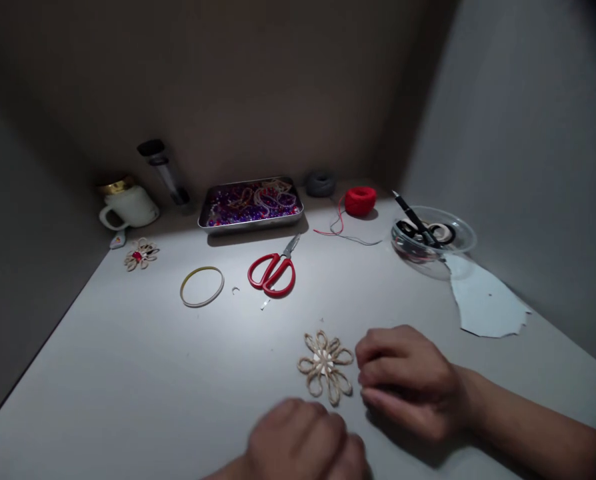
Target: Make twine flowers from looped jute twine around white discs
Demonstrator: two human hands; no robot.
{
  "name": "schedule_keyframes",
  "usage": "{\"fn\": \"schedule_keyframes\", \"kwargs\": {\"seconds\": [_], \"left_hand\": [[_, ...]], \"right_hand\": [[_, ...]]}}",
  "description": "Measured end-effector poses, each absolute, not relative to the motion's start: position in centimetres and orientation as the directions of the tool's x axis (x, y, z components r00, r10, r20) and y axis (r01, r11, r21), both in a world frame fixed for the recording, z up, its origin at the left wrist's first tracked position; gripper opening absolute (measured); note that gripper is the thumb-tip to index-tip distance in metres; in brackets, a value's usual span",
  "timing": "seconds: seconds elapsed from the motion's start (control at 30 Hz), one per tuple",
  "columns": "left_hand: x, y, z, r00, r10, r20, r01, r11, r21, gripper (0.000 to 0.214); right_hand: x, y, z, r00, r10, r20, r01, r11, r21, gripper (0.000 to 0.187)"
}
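Observation:
A flower of looped jute twine [327, 365] with a pale centre lies flat on the white table. Just right of it rests my right hand [408, 380], curled into a loose fist beside the petals. No object shows in its fingers. My left hand [305, 443] is at the bottom edge of the view, below the flower, slightly blurred. Its fingers are folded in, knuckles up, with nothing seen in them. Red-handled scissors [274, 272] lie farther up the table, their blades pointing away from me. Small white scraps [265, 305] are scattered near the handles.
A bangle [202, 287] and a second twine flower [141, 254] lie left. Along the back stand a mug [131, 207], a bead tray [251, 227], grey yarn [321, 183] and red yarn [361, 201]. A clear bowl [465, 233] with a pen and white card [488, 300] are right.

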State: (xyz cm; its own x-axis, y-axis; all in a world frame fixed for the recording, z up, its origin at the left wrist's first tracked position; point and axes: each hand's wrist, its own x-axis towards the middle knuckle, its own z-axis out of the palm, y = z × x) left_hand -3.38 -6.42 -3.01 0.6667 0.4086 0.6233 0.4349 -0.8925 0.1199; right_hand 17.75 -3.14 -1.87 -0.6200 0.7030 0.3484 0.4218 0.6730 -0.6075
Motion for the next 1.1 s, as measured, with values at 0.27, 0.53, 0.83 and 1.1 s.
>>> {"fn": "schedule_keyframes", "kwargs": {"seconds": [0.27,0.53,0.83,1.1], "left_hand": [[-4.6,-2.5,-0.2,0.309,0.949,0.059,0.854,-0.304,0.422,0.013],[-3.0,-3.5,-1.0,0.438,0.899,-0.015,0.789,-0.376,0.486,0.007],[-2.6,-4.1,-1.5,0.364,0.931,0.03,0.54,-0.237,0.808,0.014],[-2.0,-3.5,-1.1,0.274,0.936,-0.219,0.214,0.163,0.963,0.018]], "right_hand": [[16.5,-3.1,-2.2,-0.299,0.923,0.242,0.741,0.385,-0.55,0.021],[16.2,-3.1,-2.6,-0.286,0.926,0.245,0.626,0.375,-0.683,0.026],[16.0,-3.3,-1.5,-0.353,0.916,-0.19,-0.128,-0.248,-0.96,0.052],[15.1,-3.3,-1.4,-0.206,0.921,-0.33,-0.206,-0.371,-0.905,0.05]]}}
